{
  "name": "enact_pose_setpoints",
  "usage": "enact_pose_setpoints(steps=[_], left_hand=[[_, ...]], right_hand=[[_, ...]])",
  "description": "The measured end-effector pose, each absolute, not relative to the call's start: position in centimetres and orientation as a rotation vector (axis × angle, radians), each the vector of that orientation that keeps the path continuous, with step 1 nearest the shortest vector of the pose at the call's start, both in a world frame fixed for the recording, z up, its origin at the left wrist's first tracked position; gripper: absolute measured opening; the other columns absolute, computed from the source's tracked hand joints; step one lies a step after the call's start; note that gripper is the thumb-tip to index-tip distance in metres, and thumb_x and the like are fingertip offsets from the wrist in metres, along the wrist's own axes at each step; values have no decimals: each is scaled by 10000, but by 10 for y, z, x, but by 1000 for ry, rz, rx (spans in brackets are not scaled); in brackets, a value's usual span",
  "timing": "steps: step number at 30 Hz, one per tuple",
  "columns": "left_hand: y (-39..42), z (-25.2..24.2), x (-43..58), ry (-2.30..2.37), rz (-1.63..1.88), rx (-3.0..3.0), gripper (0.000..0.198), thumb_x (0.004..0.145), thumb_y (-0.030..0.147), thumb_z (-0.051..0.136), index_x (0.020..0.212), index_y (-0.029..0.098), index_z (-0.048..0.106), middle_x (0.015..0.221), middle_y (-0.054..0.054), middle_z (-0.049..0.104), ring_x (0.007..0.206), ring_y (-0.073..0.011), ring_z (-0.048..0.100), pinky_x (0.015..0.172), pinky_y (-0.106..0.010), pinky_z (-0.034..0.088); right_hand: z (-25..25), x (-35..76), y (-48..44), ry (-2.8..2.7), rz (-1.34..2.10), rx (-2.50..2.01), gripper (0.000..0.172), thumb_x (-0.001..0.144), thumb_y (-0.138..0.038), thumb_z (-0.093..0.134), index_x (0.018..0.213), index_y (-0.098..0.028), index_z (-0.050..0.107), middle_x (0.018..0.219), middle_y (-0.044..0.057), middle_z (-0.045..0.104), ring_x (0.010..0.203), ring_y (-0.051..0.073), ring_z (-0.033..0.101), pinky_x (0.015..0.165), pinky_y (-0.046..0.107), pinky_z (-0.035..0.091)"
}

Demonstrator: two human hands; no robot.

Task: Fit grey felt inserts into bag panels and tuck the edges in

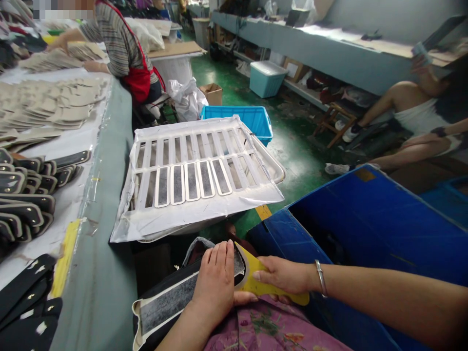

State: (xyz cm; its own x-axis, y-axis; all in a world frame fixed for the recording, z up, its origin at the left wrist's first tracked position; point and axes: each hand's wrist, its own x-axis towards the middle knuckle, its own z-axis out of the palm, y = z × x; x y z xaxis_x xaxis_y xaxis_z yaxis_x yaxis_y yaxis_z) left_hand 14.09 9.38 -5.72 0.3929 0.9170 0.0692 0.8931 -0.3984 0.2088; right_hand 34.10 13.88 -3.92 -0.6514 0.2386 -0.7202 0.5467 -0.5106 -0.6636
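Observation:
My left hand [215, 280] lies flat on a long dark strip with a white border [168, 304] that rests across my lap. My right hand [283, 275] pinches a yellow flat scraper-like tool [256, 280] whose curved end meets the strip's end under my left fingers. A silver bangle [321, 278] sits on my right wrist. In front of my knees a white slotted tray [204, 175] wrapped in plastic holds several similar grey strips in its slots.
A grey table [109, 234] on the left carries rows of black strips [25, 195] and beige pieces [47, 107]. A person in a striped top and red apron [124, 48] works at its far end. A blue bin [365, 229] is at my right; another person sits beyond it [413, 117].

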Motion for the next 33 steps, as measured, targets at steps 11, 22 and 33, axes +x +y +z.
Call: enact_pose_setpoints(steps=[11, 22, 33], left_hand=[[91, -54, 144, 1639, 284, 2419, 1254, 505, 709, 688, 1417, 56, 129, 1259, -201, 446, 1135, -323, 415, 994, -480, 301], [91, -55, 148, 1687, 214, 2490, 1136, 584, 560, 735, 1413, 57, 144, 1251, -206, 451, 1148, -323, 427, 1000, -474, 328], [74, -47, 133, 1867, 70, 2369, 933, 684, 618, 600, 1365, 48, 313, 1384, -187, 383, 1259, -300, 371, 1040, -488, 285]], right_hand=[[-40, 342, 167, 1487, -2099, 1010, 254, 911, -364, 385, 948, -125, 461, 570, -26, 504, 371, 69, 464, 348, 142, 378], [-47, 325, 147, 1665, -2168, 1250, 194, 919, -334, 341, 904, -147, 389, 591, -17, 541, 353, 68, 459, 337, 159, 388], [-5, 330, 109, 1958, -2801, 2058, 358, 772, -457, 590, 935, -151, 502, 610, -27, 443, 574, 95, 453, 582, 222, 418]])
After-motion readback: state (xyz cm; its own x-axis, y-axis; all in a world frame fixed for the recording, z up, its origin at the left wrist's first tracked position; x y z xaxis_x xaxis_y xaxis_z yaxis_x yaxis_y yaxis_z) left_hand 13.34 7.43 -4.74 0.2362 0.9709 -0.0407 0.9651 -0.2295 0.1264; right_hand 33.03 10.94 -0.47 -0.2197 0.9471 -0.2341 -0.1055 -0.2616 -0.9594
